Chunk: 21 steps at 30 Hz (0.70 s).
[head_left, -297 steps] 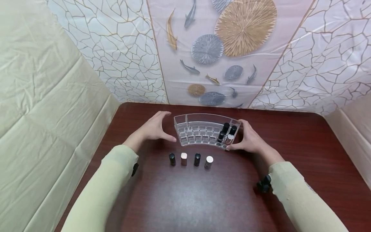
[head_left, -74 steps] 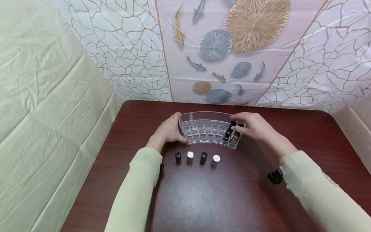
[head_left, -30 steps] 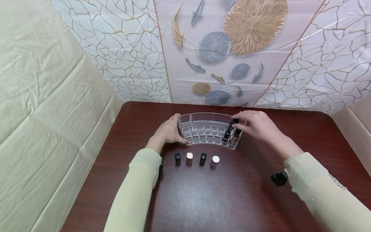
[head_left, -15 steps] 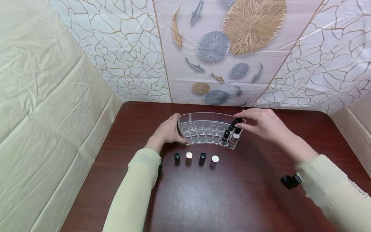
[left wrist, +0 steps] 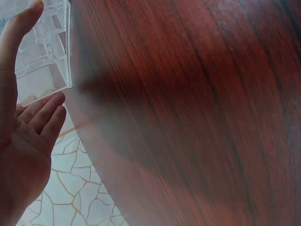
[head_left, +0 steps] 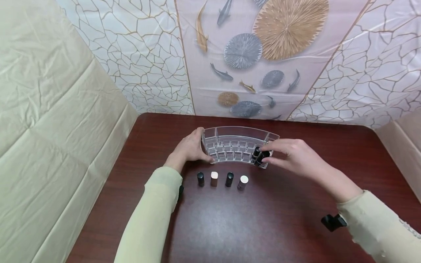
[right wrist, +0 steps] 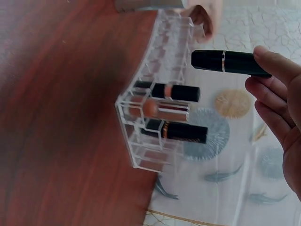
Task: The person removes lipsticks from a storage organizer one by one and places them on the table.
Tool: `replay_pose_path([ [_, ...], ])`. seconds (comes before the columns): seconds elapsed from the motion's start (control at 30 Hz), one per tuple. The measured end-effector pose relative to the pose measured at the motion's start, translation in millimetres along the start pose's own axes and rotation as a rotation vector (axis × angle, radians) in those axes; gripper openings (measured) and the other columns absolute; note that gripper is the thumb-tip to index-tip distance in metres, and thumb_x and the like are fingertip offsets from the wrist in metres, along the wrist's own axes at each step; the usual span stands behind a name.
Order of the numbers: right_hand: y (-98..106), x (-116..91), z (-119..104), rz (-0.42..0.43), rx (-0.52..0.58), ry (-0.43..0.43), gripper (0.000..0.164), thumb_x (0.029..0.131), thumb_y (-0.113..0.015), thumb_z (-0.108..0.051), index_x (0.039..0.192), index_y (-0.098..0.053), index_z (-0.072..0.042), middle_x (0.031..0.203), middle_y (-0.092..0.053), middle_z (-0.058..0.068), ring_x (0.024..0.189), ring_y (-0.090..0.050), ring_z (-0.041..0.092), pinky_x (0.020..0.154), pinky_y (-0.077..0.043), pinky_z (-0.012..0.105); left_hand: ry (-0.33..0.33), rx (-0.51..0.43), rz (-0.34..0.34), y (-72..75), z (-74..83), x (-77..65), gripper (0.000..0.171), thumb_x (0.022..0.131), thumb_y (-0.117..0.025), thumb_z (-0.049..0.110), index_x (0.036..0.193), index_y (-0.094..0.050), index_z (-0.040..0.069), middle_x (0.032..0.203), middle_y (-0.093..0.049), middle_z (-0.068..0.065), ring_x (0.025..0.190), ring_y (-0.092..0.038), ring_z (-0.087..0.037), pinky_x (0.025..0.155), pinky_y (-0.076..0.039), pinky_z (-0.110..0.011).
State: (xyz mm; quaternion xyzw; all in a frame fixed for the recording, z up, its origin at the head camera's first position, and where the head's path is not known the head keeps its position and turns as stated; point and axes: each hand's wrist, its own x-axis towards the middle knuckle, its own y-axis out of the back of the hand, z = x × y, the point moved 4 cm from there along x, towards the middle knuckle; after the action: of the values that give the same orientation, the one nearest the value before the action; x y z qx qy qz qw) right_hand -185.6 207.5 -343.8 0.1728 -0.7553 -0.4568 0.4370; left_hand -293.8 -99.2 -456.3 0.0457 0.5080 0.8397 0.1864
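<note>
A curved clear acrylic lipstick organizer (head_left: 235, 144) stands near the back of the table. My left hand (head_left: 189, 148) holds its left end, thumb at the front corner and fingers behind. My right hand (head_left: 297, 157) pinches a black lipstick (right wrist: 230, 62) with a silver band between thumb and fingers, above the organizer's right end. Still in the slots there, in the right wrist view, are a black lipstick with a rose band (right wrist: 181, 92), a rose-gold lipstick (right wrist: 171, 112) and a black lipstick with a gold band (right wrist: 186, 132).
In front of the organizer stand a black lipstick (head_left: 200, 179), a pink-capped square lipstick (head_left: 214, 179), another black lipstick (head_left: 229, 179) and a white-capped lipstick (head_left: 243, 182) in a row on the dark red table (head_left: 250, 226). A patterned cloth (head_left: 204, 95) hangs behind.
My left hand has closed in on the organizer's left end since the oldest frame. My right hand has drawn a black lipstick from the back slot and brought it toward the organizer's front.
</note>
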Motion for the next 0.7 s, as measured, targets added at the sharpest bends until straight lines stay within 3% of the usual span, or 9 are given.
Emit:
replay_pose_path([
  [0.47,-28,-22,-12,-0.042,0.035,0.003,0.042,0.072,-0.095,-0.004,0.111,-0.082,-0.011,0.104,-0.081,0.003,0.093,-0.079,0.019,0.076,-0.063,0.039,-0.001,-0.001,0.001,1.4,1.1,-0.5,0.123,0.065,-0.101,0.052,0.158,-0.034,0.007,0.152,-0.051,-0.014,0.132,-0.058,-0.032,0.114,-0.047,-0.047],
  [0.7,-41,-34,-15,-0.065,0.046,-0.006,0.041,0.072,-0.095,-0.004,0.111,-0.082,-0.010,0.105,-0.082,0.002,0.097,-0.079,0.026,0.080,-0.063,0.044,-0.008,0.002,0.001,1.1,0.9,-0.1,0.123,0.065,-0.100,0.052,0.158,-0.034,0.007,0.152,-0.051,-0.014,0.132,-0.058,-0.033,0.114,-0.047,-0.047],
])
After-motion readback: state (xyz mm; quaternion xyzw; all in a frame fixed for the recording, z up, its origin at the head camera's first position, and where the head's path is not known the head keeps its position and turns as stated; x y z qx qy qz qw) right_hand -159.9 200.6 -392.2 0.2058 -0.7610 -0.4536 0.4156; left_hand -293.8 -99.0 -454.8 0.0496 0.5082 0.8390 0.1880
